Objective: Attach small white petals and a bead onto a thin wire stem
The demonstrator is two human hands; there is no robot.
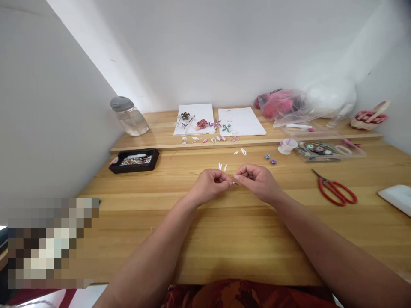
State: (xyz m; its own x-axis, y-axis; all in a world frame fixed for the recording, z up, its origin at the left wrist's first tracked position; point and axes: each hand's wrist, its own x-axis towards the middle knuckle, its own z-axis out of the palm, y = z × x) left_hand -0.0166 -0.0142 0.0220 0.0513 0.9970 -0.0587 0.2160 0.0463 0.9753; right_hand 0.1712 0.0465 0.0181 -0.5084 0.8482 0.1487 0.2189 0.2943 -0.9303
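Note:
Above the middle of the wooden table, my left hand and my right hand meet nearly fingertip to fingertip. A tiny thin piece, pale at one end and dark at the other, shows between them. My left thumb and forefinger are pinched on its pale end. The right thumb and fingers are closed together just beside it; what they hold is too small to make out. White petal-shaped pieces lie just behind my left hand, and more white slivers lie farther back.
Red-handled scissors lie at right, below a clear tray of supplies and a white spool. A black bead tray and a bottle stand at left. Papers with flower ornaments lie on the back ledge.

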